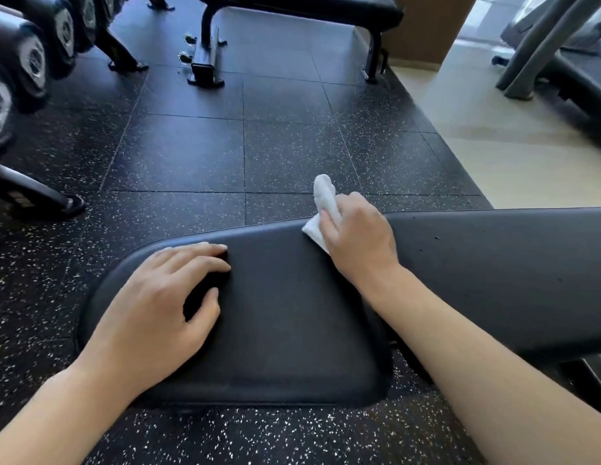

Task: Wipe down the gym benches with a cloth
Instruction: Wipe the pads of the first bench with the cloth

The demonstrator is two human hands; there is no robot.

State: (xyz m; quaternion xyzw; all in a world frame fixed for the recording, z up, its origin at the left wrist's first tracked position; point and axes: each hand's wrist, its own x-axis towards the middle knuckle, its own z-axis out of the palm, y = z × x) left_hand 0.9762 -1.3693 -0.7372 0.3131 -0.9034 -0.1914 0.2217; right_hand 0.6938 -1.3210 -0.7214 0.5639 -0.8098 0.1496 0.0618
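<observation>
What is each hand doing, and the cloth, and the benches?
Right hand: gripping the cloth, at the seat pad's far edge.
Left hand: empty, resting flat on the seat pad.
Cloth: white, bunched, touching the pad.
Seat pad: black, flat.
Far bench: nobody touching it.

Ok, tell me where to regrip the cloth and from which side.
Take the free end of the cloth, which sticks up past the right hand beyond the bench's far edge. Come from the left: the left hand is empty on the pad.
</observation>
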